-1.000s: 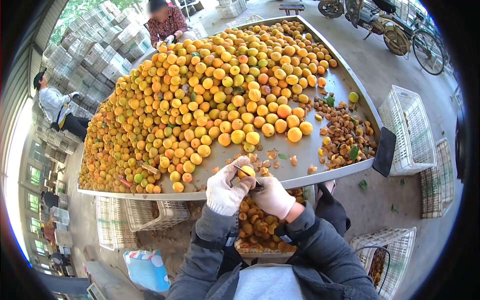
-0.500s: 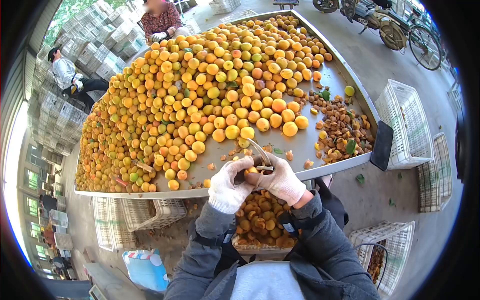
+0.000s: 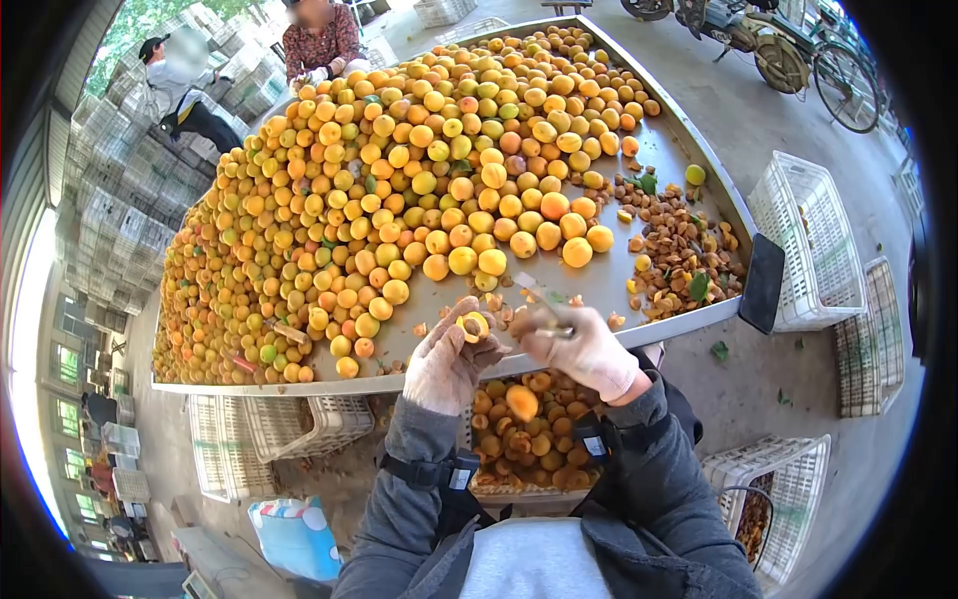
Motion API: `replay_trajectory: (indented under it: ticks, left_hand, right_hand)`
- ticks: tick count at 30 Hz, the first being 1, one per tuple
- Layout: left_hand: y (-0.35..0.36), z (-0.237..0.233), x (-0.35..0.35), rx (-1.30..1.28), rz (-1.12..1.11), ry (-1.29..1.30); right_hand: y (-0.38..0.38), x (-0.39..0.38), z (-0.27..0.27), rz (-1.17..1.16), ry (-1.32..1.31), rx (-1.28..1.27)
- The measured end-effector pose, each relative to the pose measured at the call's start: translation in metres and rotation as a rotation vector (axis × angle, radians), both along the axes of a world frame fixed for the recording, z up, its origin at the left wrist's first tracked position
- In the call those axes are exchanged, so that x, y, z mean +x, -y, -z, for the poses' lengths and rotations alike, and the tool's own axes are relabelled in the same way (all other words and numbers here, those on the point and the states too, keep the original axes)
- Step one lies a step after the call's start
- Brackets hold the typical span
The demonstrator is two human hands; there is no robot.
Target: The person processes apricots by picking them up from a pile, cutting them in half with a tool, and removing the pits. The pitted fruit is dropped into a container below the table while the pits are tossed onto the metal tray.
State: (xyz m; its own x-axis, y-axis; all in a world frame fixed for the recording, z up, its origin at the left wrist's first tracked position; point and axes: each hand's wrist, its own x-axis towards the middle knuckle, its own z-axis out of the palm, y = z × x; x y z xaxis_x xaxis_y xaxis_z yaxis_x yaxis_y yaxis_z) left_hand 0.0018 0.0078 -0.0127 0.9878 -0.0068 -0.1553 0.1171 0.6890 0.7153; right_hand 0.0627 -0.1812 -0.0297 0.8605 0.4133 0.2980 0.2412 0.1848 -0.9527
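Note:
My gloved left hand pinches an apricot half, its cut side showing with what looks like the pit in it. To its right, my gloved right hand grips a knife with a light blade, smeared by motion. Another apricot half is below the hands, over a crate of cut apricots between my knees; it looks to be in mid-air. Beyond my hands, whole apricots are heaped on a metal-topped table.
A pile of brown pits lies on the table's right side, near a dark phone-like slab at the edge. White crates stand right and below. One person sits across the table; another is at the far left.
My hands have moved apart, the right one swinging right with the knife. The apricot now shows as halves, one in the left hand, one below. The person at far left has shifted.

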Motion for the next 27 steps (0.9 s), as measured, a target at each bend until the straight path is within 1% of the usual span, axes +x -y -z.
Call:
replay_trajectory:
  ticks: [1, 2, 4, 5, 6, 8, 10, 12, 13, 15, 16, 17, 18, 19, 20, 21, 22, 24, 25, 26, 27]
  left_hand:
    - [0.0, 0.004, 0.0, 0.012, 0.007, -0.013]
    - [0.004, 0.009, 0.0, 0.018, 0.027, -0.033]
    - [0.01, 0.019, 0.004, 0.055, 0.057, -0.051]
    - [0.013, 0.022, 0.003, 0.096, 0.078, -0.076]
    - [0.016, 0.023, 0.002, 0.099, 0.084, -0.082]
    - [0.024, 0.024, 0.0, 0.124, 0.086, -0.1]
    - [0.031, 0.019, 0.001, 0.15, 0.092, -0.162]
    - [0.033, 0.02, 0.002, 0.224, 0.055, -0.142]
    - [0.036, 0.019, 0.003, 0.224, 0.058, -0.144]
    - [0.041, 0.014, 0.006, 0.418, 0.021, -0.114]
    - [0.042, 0.013, 0.008, 0.418, 0.022, -0.116]
    - [0.041, 0.012, 0.01, 0.469, 0.073, -0.116]
    - [0.039, 0.011, 0.012, 0.52, 0.124, -0.117]
    - [0.038, 0.01, 0.014, 0.524, 0.127, -0.118]
    - [0.037, 0.009, 0.018, 0.374, 0.132, -0.123]
    - [0.036, 0.008, 0.022, 0.223, 0.135, -0.125]
    - [0.036, 0.011, 0.026, 0.224, 0.137, -0.123]
    - [0.032, 0.023, 0.037, -0.013, 0.102, -0.137]
    - [0.029, 0.03, 0.043, -0.104, 0.077, -0.144]
    - [0.024, 0.038, 0.05, -0.101, 0.076, -0.143]
    - [0.019, 0.047, 0.056, -0.09, 0.02, -0.081]
  right_hand:
    - [0.01, -0.002, -0.036, -0.003, -0.46, -0.169]
    - [0.01, -0.002, -0.035, 0.01, -0.471, -0.17]
    - [0.001, 0.005, -0.034, 0.353, -0.581, 0.561]
    - [-0.003, 0.006, -0.032, 0.377, -0.556, 0.672]
    - [-0.005, 0.006, -0.029, 0.384, -0.561, 0.676]
    - [-0.009, 0.007, -0.023, 0.437, -0.512, 0.767]
    - [-0.013, 0.005, -0.026, 0.44, -0.5, 0.769]
    - [-0.016, 0.003, -0.026, 0.433, -0.378, 0.695]
    - [-0.017, -0.001, -0.03, 0.434, -0.356, 0.696]
    - [-0.017, -0.001, -0.028, 0.419, -0.343, 0.655]
    - [-0.017, -0.002, -0.03, 0.404, -0.333, 0.612]
    - [-0.015, 0.002, -0.035, 0.406, -0.435, 0.59]
    - [-0.012, 0.01, -0.028, 0.364, -0.376, 0.631]
    - [-0.012, 0.021, -0.026, 0.375, -0.507, 0.72]
    - [-0.011, 0.032, -0.024, 0.386, -0.637, 0.81]
    - [-0.014, 0.041, -0.013, 0.348, -0.729, 0.95]
    - [-0.016, 0.049, -0.003, 0.349, -0.727, 0.952]
    - [-0.021, 0.062, 0.015, 0.363, -0.94, 1.191]
    - [-0.023, 0.065, 0.018, 0.376, -0.935, 1.238]
    - [-0.022, 0.068, 0.023, 0.373, -0.935, 1.241]
    - [-0.019, 0.069, 0.023, 0.406, -0.875, 1.226]
